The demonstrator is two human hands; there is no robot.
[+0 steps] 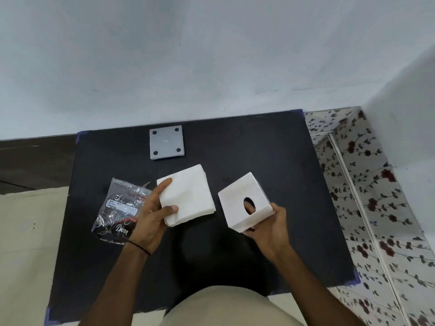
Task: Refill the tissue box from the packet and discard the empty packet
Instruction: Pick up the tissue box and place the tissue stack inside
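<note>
Slipping is the main risk I see: the black table (270,165) is broad, and the loose tissue stack (188,191), pinched along its near-left edge between thumb and fingers of the left hand (150,215), could fan out or shed sheets if tilted. The white tissue box (242,201), gripped by the right hand (270,227) at its near corner, looks empty through its oval slot. The clear packet (117,208) lies flat and emptied beside the stack; the grey base plate (166,142) sits apart.
</note>
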